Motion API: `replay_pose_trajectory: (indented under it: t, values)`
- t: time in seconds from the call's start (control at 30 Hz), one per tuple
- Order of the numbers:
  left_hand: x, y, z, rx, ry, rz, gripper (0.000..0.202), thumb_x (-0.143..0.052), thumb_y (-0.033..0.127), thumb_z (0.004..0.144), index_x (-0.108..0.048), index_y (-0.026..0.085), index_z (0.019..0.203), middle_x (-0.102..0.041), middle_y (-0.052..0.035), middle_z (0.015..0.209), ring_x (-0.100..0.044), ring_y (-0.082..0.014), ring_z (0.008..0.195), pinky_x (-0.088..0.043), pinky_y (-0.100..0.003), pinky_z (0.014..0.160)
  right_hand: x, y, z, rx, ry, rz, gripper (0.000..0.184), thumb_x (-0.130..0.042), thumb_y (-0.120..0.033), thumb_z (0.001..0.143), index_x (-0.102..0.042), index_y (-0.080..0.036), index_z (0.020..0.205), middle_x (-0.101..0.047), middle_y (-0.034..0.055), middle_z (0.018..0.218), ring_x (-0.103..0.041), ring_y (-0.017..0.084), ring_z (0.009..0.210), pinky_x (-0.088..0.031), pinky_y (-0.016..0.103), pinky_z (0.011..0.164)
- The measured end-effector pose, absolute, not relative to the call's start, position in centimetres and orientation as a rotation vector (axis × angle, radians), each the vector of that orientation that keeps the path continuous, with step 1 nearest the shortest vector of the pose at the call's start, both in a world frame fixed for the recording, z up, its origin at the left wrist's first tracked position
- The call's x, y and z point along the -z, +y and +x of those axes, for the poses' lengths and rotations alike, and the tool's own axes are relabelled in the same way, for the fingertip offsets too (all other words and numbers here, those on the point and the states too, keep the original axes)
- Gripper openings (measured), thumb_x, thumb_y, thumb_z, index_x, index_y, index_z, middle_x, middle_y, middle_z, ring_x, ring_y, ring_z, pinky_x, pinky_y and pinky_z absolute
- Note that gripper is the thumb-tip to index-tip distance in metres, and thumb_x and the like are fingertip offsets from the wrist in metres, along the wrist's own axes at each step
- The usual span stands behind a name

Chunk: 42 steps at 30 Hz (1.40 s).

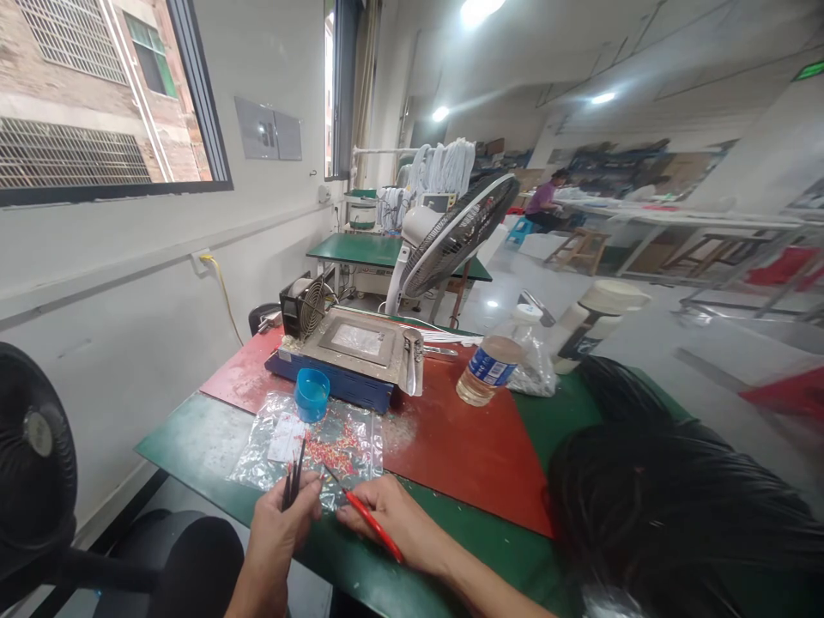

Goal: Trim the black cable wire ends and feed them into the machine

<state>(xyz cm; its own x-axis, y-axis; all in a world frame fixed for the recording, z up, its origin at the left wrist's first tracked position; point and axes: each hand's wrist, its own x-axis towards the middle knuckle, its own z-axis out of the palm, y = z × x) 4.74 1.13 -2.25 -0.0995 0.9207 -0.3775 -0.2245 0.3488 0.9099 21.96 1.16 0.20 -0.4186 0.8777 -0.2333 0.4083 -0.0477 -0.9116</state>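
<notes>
My left hand [283,524] is closed around several thin black wires [294,479], whose ends point upward. My right hand [386,515] grips a slim red-handled tool [373,525] with a thin dark tip; its exact kind is hard to make out. The tool's tip is close to the fingertips of my left hand. Just beyond both hands, a clear plastic bag [370,429] lies flat, and many tiny red and yellowish pieces [331,451] are scattered on it. A blue plastic cup [312,395] stands at the bag's far edge.
A blue-based heating unit [328,378] with a shiny rectangular top stands behind the cup, a small fan [314,305] at its back. Rightward are a labelled bottle [487,371] and a large bundle of black wires [669,506]. A big fan [454,236] stands beyond the table.
</notes>
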Motion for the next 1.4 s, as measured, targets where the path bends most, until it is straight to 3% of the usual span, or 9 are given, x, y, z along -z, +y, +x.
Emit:
replay_pose_trajectory:
  t: [0.2,0.3,0.6,0.77,1.13,1.4]
  values:
    - [1.6,0.0,5.1,-1.034,1.146,0.648,0.057,-0.083,0.048,0.049,-0.066,0.011,0.089,-0.032,0.0106,0.04,-0.023,-0.0034,0.036,-0.012,-0.018,0.039,0.1,1.2,21.7,-1.673,-1.37,-1.257,0.048,-0.058,-0.061,0.071,-0.049,-0.016,0.057,-0.037,-0.0076,0.039,-0.031,0.004,0.034,-0.022,0.018,0.035]
    - [1.1,-0.7,5.4,-1.004,1.139,0.693,0.055,-0.082,0.05,0.05,-0.067,0.011,0.085,-0.034,0.0088,0.04,-0.024,-0.0044,0.038,-0.013,-0.019,0.04,0.2,1.0,21.5,-1.779,-1.186,-1.171,0.053,-0.057,-0.066,0.069,-0.052,-0.014,0.057,-0.038,-0.0076,0.036,-0.032,0.004,0.028,-0.022,0.016,0.029]
    - [0.1,-1.8,6.3,-1.027,1.177,0.782,0.043,-0.08,0.05,0.053,-0.064,0.013,0.067,-0.035,0.0075,0.04,-0.022,-0.0042,0.038,-0.011,-0.021,0.04,0.4,0.6,21.3,-1.891,-1.124,-1.064,0.047,-0.065,-0.059,0.066,-0.055,-0.013,0.06,-0.043,-0.0067,0.037,-0.035,0.004,0.027,-0.023,0.016,0.028]
    - [0.2,-2.0,6.6,-1.049,1.206,0.706,0.046,-0.083,0.05,0.047,-0.066,0.013,0.069,-0.031,0.0091,0.04,-0.018,-0.0037,0.039,-0.01,-0.021,0.04,0.0,0.5,21.5,-1.827,-1.221,-1.069,0.044,-0.07,-0.053,0.064,-0.053,-0.013,0.058,-0.044,-0.007,0.04,-0.036,0.003,0.031,-0.026,0.015,0.031]
    - [-0.1,-2.5,6.5,-0.982,1.005,0.701,0.037,-0.079,0.046,0.061,-0.066,0.013,0.072,-0.038,0.0061,0.05,-0.022,-0.0039,0.043,-0.018,-0.017,0.04,1.0,0.3,20.6,-2.175,-0.775,-1.126,0.036,-0.062,-0.046,0.071,-0.051,-0.013,0.058,-0.043,-0.0068,0.041,-0.035,0.002,0.032,-0.02,0.013,0.031]
    - [1.9,-2.1,6.1,-0.96,0.96,0.752,0.041,-0.07,0.053,0.068,-0.059,0.013,0.065,-0.031,0.0091,0.042,-0.015,-0.003,0.04,-0.009,-0.019,0.041,1.1,0.0,20.4,-2.086,-0.879,-1.058,0.046,-0.06,-0.056,0.069,-0.056,-0.012,0.057,-0.045,-0.0044,0.036,-0.035,0.004,0.026,-0.022,0.015,0.025]
